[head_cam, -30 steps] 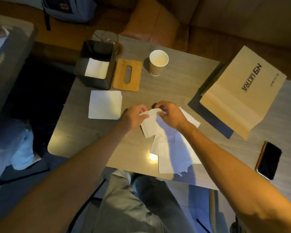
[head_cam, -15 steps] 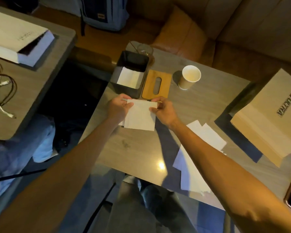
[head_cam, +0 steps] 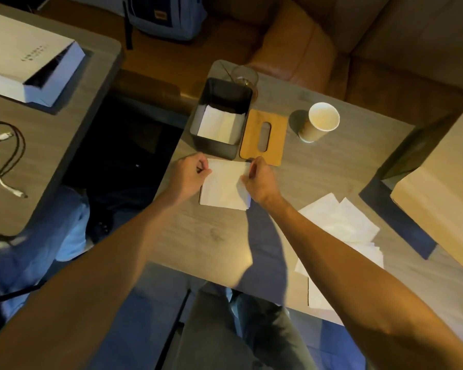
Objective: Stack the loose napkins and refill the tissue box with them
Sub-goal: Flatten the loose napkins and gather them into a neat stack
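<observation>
**Left hand [head_cam: 190, 173] and right hand [head_cam: 257, 182] pinch a part-built napkin stack [head_cam: 223, 186]**

Curled fingers of each hand grip one side of the stack. It lies on the surface [head_cam: 219, 236], close to that surface's left edge and just in front of the open tissue box [head_cam: 213, 149]. The box holds some napkins, well below its rim, and its wooden lid [head_cam: 253, 141] lies touching its right side. Further right, loose napkins [head_cam: 340, 222] wait unsorted, so stacking looks about midway, with refilling and lidding left. The short path to the box looks unobstructed, and the paper cup [head_cam: 320, 122] stands clear of it.
</observation>
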### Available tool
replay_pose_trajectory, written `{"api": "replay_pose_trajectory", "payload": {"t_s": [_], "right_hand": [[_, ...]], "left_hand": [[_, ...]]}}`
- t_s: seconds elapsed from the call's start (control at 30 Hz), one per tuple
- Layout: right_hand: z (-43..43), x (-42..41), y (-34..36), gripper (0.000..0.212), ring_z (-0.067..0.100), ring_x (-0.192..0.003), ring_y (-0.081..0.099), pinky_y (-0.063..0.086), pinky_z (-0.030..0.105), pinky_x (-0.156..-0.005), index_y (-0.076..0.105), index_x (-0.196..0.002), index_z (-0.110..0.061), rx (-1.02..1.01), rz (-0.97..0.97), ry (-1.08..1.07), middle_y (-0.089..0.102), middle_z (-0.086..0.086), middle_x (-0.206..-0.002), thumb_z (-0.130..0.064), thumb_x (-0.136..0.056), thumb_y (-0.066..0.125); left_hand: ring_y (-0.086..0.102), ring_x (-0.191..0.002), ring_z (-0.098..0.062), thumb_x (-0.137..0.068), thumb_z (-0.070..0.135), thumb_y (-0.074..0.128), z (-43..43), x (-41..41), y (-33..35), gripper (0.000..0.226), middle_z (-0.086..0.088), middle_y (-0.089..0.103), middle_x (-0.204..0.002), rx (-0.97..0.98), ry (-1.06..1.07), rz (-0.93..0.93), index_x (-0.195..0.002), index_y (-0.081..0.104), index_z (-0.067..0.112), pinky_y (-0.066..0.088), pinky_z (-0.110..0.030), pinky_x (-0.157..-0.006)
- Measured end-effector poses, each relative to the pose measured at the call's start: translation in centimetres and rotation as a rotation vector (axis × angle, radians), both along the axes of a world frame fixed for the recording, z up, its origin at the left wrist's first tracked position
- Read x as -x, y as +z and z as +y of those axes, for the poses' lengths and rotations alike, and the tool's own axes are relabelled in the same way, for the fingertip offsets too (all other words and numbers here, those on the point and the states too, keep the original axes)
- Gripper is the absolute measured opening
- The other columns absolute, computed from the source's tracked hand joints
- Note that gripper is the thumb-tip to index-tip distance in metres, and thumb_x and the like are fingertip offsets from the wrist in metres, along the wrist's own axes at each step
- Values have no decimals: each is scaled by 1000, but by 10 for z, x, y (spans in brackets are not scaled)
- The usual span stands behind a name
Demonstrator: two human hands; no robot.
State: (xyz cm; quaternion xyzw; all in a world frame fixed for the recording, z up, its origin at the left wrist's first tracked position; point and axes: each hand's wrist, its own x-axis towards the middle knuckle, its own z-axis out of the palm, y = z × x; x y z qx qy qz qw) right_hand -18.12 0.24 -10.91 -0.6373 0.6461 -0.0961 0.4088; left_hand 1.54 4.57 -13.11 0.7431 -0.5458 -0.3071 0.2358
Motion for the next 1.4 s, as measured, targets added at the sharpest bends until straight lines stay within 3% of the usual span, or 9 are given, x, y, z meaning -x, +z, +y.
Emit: {"api": "replay_pose_trajectory", "payload": {"t_s": [0.17,0.27,0.43,0.57,0.73,0.87,1.0,1.2,1.4], "right_hand": [[4,1,-3,23,20,-87,53,42,27,-73,52,-113,-4,103,112,74,59,14,-110,-19,-97,60],[11,5,-2,39,27,-100,57,53,34,-84,50,-120,-9,228,198,213,46,12,-127,-31,-92,67],[18,9,-1,67,36,-121,49,50,45,-97,42,-141,-12,164,344,481,33,14,-144,-39,-87,71],[24,2,-6,72,36,-130,42,45,43,-103,38,-146,-19,167,380,553,27,11,-152,-39,-86,72],[24,3,-9,71,36,-132,39,42,42,-105,33,-150,-25,177,454,587,22,7,-157,-46,-90,64],[23,8,-6,69,36,-131,40,45,45,-103,34,-149,-23,172,425,564,23,7,-157,-49,-91,61],[23,39,6,57,37,-121,51,50,46,-97,42,-140,-15,217,314,433,35,11,-147,-41,-93,60],[21,120,18,43,40,-106,59,52,45,-83,51,-131,-11,178,423,287,47,16,-131,-31,-94,59],[36,190,7,47,36,-115,58,52,41,-94,46,-138,-12,85,510,134,44,15,-142,-29,-96,59]], "left_hand": [[66,-81,-14,-90,25,70,4,1,-7,9,3,67,-99,38,-35,-46,-97,66,23,45,-17,-63],[60,-94,-14,-92,37,66,14,3,-9,27,5,55,-118,77,-29,-175,-118,64,28,54,-22,-73],[47,-122,-18,-94,40,62,24,15,8,48,3,47,-136,18,-405,-342,-140,54,27,52,-31,-92],[30,-138,-24,-98,43,53,25,18,12,56,2,27,-160,-90,-556,-509,-151,38,29,39,-38,-108],[26,-142,-26,-98,49,49,27,8,6,69,1,14,-165,-145,-560,-585,-156,22,26,31,-40,-114],[26,-141,-28,-97,53,48,25,13,11,66,-3,21,-162,-138,-543,-656,-153,30,22,28,-41,-112],[35,-134,-24,-99,50,47,19,43,23,52,-4,41,-148,-12,-571,-443,-143,48,22,33,-38,-108],[48,-117,-22,-100,46,48,8,124,24,44,-5,55,-126,-23,-685,-198,-131,59,17,42,-35,-97],[57,-114,-28,-99,38,55,11,204,20,42,-10,60,-126,-131,-630,-75,-132,58,13,47,-41,-95]]}}
